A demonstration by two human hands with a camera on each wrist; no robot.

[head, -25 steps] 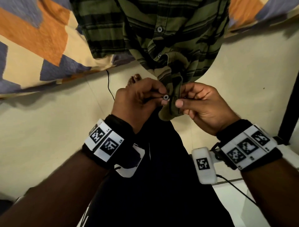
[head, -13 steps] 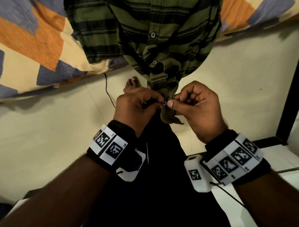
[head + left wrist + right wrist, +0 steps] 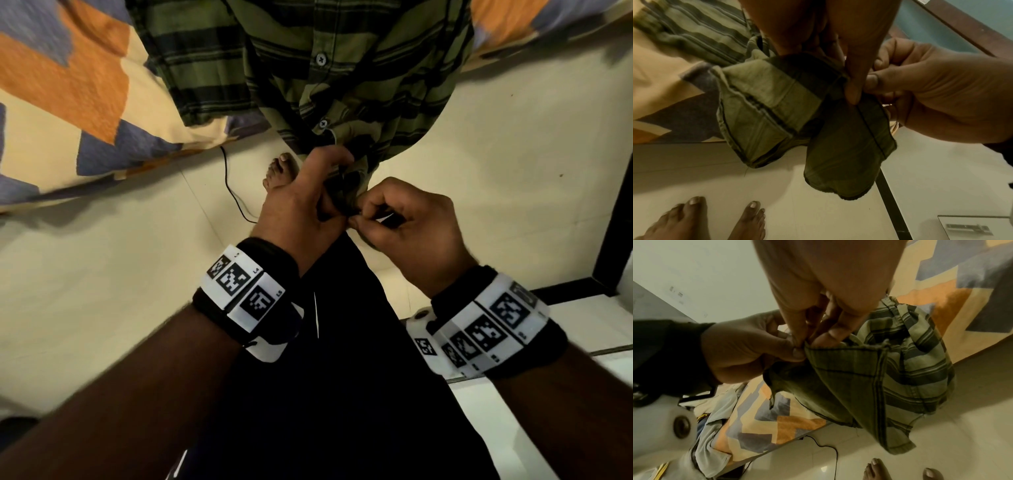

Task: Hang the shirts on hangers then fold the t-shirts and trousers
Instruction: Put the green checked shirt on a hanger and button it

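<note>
With the shirt [image 3: 342, 85] hung off the bed [image 3: 68, 102], its hem is pinched by the left hand [image 3: 301, 202] and right hand [image 3: 407, 229]; the button could be missed if either pinch slips

The shirt [image 3: 342, 85] hangs off the bed [image 3: 68, 102] above the floor [image 3: 102, 274], beside a cable [image 3: 233, 192].
</note>
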